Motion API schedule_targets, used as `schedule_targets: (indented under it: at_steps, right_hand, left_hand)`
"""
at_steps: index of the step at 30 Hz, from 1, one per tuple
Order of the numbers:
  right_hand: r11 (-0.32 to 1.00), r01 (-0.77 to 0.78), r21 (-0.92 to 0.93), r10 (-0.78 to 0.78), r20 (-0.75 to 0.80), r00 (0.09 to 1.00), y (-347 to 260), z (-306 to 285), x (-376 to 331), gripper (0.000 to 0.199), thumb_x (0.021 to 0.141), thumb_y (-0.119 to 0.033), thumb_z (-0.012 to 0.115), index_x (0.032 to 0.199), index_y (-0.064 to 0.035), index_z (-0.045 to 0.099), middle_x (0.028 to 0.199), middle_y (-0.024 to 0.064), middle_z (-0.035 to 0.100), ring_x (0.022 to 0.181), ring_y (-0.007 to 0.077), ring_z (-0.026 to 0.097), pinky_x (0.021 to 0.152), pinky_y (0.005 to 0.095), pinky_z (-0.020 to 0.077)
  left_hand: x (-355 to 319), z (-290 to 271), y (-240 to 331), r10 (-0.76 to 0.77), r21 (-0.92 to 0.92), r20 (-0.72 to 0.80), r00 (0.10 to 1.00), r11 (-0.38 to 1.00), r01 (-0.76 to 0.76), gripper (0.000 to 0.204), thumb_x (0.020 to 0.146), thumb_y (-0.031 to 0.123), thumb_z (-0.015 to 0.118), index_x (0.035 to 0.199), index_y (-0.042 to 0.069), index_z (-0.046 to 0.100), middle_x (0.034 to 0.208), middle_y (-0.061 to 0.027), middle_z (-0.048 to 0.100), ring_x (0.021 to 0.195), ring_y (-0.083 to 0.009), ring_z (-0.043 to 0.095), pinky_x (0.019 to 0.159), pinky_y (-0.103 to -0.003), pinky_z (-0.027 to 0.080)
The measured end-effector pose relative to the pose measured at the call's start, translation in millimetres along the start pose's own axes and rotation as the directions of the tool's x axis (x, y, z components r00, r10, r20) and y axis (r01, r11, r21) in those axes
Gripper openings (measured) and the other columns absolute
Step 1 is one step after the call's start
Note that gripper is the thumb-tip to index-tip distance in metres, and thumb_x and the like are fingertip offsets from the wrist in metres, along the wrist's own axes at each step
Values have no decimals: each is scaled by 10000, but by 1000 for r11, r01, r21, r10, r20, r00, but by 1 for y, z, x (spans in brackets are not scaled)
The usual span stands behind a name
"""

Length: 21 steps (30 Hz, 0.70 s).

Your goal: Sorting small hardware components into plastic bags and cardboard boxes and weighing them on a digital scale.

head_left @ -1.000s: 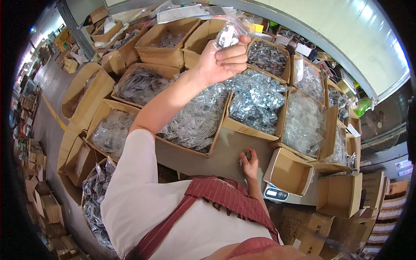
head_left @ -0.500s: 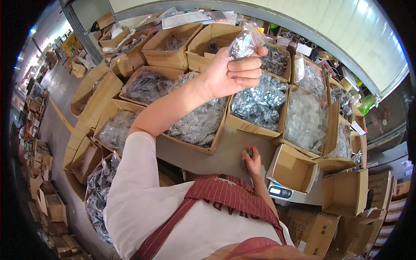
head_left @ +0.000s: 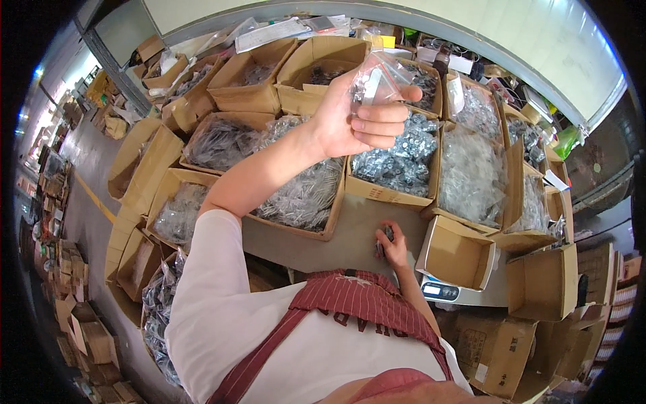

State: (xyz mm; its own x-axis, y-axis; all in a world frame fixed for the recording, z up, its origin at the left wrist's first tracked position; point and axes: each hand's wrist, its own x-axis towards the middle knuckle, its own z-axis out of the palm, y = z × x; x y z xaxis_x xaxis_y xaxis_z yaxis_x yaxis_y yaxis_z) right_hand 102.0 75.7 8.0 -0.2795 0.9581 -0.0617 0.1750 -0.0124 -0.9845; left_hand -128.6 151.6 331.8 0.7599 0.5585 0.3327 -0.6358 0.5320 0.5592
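My left hand (head_left: 360,118) is raised in front of me and grips a small clear plastic bag (head_left: 377,77) holding small metal parts. It hangs above cardboard boxes full of bagged metal hardware (head_left: 404,158). My right hand (head_left: 392,246) rests low on the brown table surface (head_left: 343,236) near my apron, its fingers curled around a small dark object (head_left: 385,237). An empty open cardboard box (head_left: 457,254) stands just right of that hand, on a small scale (head_left: 441,291).
Many open cardboard boxes of clear bags with metal parts ring the table, such as one (head_left: 303,198) at centre and one (head_left: 471,175) at right. More boxes (head_left: 545,279) stand at the right. Stacked cartons (head_left: 74,296) line the floor at left.
My left hand with the small bag has come nearer to me and lower in view. My right hand has stayed on the table.
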Motion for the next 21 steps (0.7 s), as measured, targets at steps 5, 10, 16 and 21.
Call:
schedule_targets:
  at_steps: [5, 10, 16, 21]
  right_hand:
    - [996, -74, 54, 74, 0, 997, -8, 1, -3, 294, 866, -189, 660, 1114, -47, 593, 750, 41, 583, 669, 120, 548, 570, 299, 458]
    - [999, -48, -17, 48, -24, 999, 7, 0, 0, 327, 862, -198, 659, 1137, -39, 580, 788, 59, 602, 705, 136, 557, 636, 297, 462]
    - [997, -71, -11, 71, -45, 996, 10, 1, 2, 337, 862, -204, 656, 1142, -35, 574, 873, 81, 621, 754, 149, 569, 702, 311, 467]
    - [992, -6, -126, -3, -75, 997, 2, 4, 0, 328, 865, -208, 651, 1140, -44, 579, 851, 81, 624, 743, 145, 570, 687, 309, 467]
  left_hand:
    - [4, -7, 4, -21, 5, 17, 1000, 1000, 21, 659, 1000, 527, 343, 1243, -74, 460, 567, 49, 346, 475, -44, 316, 383, -185, 263]
    - [6, -24, 10, -38, -54, -67, 997, 998, 34, 812, 934, 669, 333, 1211, -77, 492, 673, 8, 412, 524, -50, 352, 370, -182, 245]
    - [9, -41, 13, -19, -8, -100, 995, 1000, 19, 748, 947, 628, 364, 1245, -54, 437, 766, -28, 470, 603, -72, 417, 387, -178, 279]
    - [7, -56, 19, -24, -58, -188, 982, 998, 13, 884, 883, 758, 303, 1185, -49, 502, 779, -50, 480, 661, -120, 444, 400, -194, 269]
